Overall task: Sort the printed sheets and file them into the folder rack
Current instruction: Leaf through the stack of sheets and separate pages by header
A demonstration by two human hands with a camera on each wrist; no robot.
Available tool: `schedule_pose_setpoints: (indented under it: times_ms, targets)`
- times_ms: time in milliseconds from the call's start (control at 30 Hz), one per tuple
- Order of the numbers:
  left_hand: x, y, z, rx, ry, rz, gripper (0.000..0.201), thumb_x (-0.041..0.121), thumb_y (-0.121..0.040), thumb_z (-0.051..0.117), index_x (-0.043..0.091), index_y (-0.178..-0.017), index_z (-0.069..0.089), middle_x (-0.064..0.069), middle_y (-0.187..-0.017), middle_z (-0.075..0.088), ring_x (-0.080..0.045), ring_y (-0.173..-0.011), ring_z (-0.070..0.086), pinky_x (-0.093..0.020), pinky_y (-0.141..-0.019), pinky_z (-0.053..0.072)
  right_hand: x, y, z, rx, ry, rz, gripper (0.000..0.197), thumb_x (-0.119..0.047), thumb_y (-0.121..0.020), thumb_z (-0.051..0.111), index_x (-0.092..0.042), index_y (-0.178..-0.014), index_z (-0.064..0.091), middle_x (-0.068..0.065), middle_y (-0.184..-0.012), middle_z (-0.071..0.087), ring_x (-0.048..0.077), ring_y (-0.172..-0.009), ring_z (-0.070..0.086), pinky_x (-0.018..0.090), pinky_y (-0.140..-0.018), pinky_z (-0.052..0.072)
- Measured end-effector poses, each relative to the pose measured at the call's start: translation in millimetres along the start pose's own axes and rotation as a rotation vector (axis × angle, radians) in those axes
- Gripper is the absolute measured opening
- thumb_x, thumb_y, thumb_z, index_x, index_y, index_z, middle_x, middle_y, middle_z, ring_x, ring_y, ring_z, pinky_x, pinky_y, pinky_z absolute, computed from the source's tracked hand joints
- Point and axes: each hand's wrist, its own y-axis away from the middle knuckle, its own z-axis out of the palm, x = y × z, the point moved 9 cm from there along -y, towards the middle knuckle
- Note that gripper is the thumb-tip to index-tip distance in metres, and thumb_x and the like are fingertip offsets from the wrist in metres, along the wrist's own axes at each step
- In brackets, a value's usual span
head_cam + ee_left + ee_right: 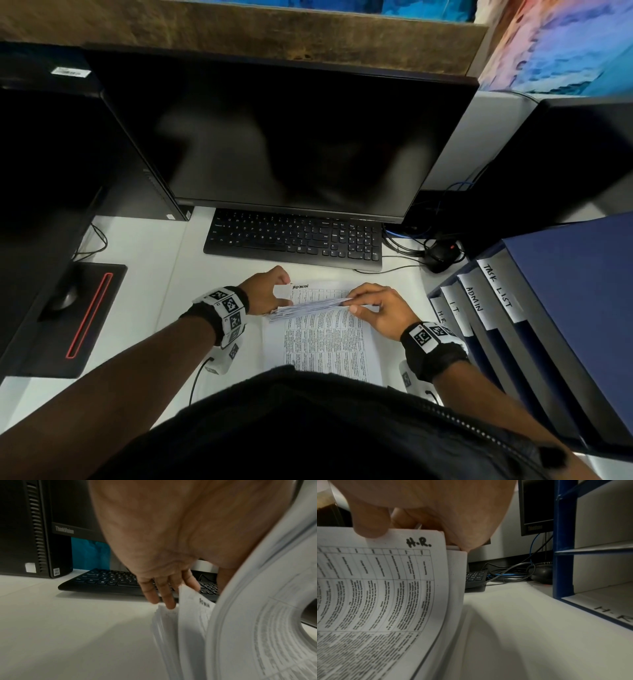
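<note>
A stack of printed sheets (329,342) lies on the white desk (144,274) in front of me. Its upper sheets are lifted and bent back toward me, baring a page marked ADMIN (317,292). My left hand (282,291) grips the lifted bundle at its left edge, and its fingers (165,597) reach down to the corner of the lower sheets (193,615). My right hand (352,305) pinches the bundle's right corner. The thumb (370,524) presses a sheet marked H.R. (385,588). A blue folder rack (555,308) stands at the right, labelled H.R., I.T., ADMIN, TASK LIST.
A black keyboard (294,240) and a dark monitor (291,137) sit just beyond the sheets. A computer tower (34,527) stands at the left, with a mouse on a black pad (65,298) in front of it. Cables and a second mouse (440,255) lie behind the rack (563,547).
</note>
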Motion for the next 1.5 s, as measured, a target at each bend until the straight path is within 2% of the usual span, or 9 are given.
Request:
schedule_pose_setpoints:
  times_ms: [200,433,600,700,933,1033,1167,1333,1500]
  targets:
    - [23.9,11.2,7.8,-0.101,0.010,0.156,0.026,0.015,-0.092,0.057,0.013,-0.117,0.063,-0.002,-0.118,0.062,-0.016,-0.109,0.056,-0.035,-0.102,0.043,-0.6,1.9,-2.2,0.029,0.086,-0.020,0.020,-0.038,-0.086,0.065,-0.032,-0.103,0.072,-0.019,-0.117,0.061,0.001,-0.119,0.045,0.021,-0.103,0.030]
    - [33.5,18.8,8.7,-0.225,-0.092,0.199,0.045,-0.012,-0.086,0.042,0.010,-0.119,0.064,-0.003,-0.121,0.063,-0.016,-0.109,0.058,-0.008,-0.081,0.042,0.7,1.3,-3.8,-0.012,0.087,0.049,0.018,-0.033,-0.088,0.064,-0.032,-0.104,0.072,-0.014,-0.127,0.059,-0.001,-0.113,0.048,0.019,-0.099,0.032]
    - [22.1,15.7,-3.9,-0.258,-0.190,0.180,0.053,-0.009,-0.086,0.048,0.020,-0.130,0.053,0.010,-0.129,0.051,-0.010,-0.117,0.050,-0.018,-0.095,0.036,-2.6,-2.2,-0.2,-0.016,0.098,0.004,0.021,-0.039,-0.088,0.062,-0.031,-0.104,0.073,-0.011,-0.115,0.066,0.001,-0.107,0.053,0.019,-0.095,0.035]
    - [-7.6,5.5,-21.7,-0.082,-0.191,0.038,0.060,-0.006,-0.087,0.052,0.024,-0.139,0.043,0.005,-0.142,0.041,-0.015,-0.130,0.041,-0.021,-0.105,0.033,-1.3,-0.8,6.2,-0.004,0.148,-0.026,0.035,-0.060,-0.084,0.052,-0.039,-0.106,0.070,-0.015,-0.119,0.065,0.002,-0.112,0.052,0.029,-0.103,0.031]
    - [-25.4,-3.4,-19.9,-0.010,-0.117,-0.077,0.031,0.020,-0.097,0.045,0.016,-0.124,0.059,-0.006,-0.128,0.052,-0.021,-0.121,0.049,-0.027,-0.105,0.033,0.6,1.7,6.4,0.009,0.145,-0.011,0.029,-0.054,-0.085,0.055,-0.040,-0.107,0.068,-0.019,-0.119,0.063,0.003,-0.112,0.050,0.032,-0.105,0.030]
    - [-22.9,-7.0,-16.6,0.011,-0.077,-0.074,0.028,0.008,-0.094,0.048,0.011,-0.119,0.061,-0.009,-0.120,0.050,-0.022,-0.116,0.053,-0.025,-0.096,0.043,1.5,5.5,5.0,0.007,0.119,-0.018,0.036,-0.062,-0.083,0.050,-0.042,-0.108,0.067,-0.019,-0.120,0.062,0.002,-0.111,0.051,0.030,-0.103,0.033]
    - [-14.9,-6.3,-13.0,0.001,0.071,-0.067,0.046,-0.019,-0.084,0.043,0.006,-0.120,0.056,-0.005,-0.101,0.045,-0.020,-0.104,0.062,-0.007,-0.046,0.040,2.2,7.6,6.1,-0.005,0.087,-0.002,0.031,-0.055,-0.083,0.054,-0.040,-0.107,0.067,-0.023,-0.118,0.060,-0.006,-0.109,0.047,0.024,-0.100,0.033]
    - [-10.6,-7.2,-18.7,0.021,0.079,-0.029,0.036,-0.016,-0.083,0.047,0.014,-0.095,0.063,-0.001,-0.094,0.047,-0.022,-0.098,0.064,-0.009,-0.047,0.039,3.5,4.5,6.5,-0.023,0.092,0.015,0.024,-0.042,-0.087,0.061,-0.034,-0.108,0.070,-0.020,-0.119,0.061,-0.003,-0.113,0.050,0.007,-0.101,0.019]
    - [-0.9,0.1,-11.0,-0.146,0.017,0.013,0.040,-0.009,-0.088,0.044,0.016,-0.113,0.063,-0.001,-0.105,0.062,-0.008,-0.081,0.056,-0.008,-0.060,0.044,4.4,4.3,4.2,-0.028,0.100,0.021,0.024,-0.040,-0.087,0.061,-0.033,-0.108,0.070,-0.022,-0.118,0.057,-0.017,-0.112,0.041,0.008,-0.106,0.011]
